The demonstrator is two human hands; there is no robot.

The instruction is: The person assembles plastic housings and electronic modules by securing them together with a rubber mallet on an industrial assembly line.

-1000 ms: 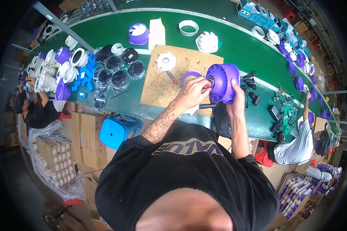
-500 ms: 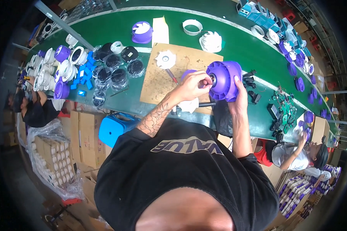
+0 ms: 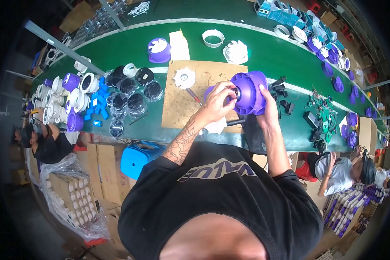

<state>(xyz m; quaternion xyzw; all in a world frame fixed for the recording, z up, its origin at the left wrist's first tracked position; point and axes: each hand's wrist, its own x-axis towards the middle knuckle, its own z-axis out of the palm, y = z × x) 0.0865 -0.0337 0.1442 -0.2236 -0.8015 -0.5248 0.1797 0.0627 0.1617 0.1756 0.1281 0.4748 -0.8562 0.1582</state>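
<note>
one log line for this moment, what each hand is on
left hand: fingers at hub of purple fan housing | right hand: gripping housing from the side | under: brown cardboard sheet on green belt

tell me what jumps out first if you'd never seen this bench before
The purple round housing at the centre stands out most: the right hand grips it from the side while the left hand works at its dark hub, above a brown cardboard mat. Behind runs a long green conveyor belt. Bagged black parts and white and purple housings crowd the left end.
</note>
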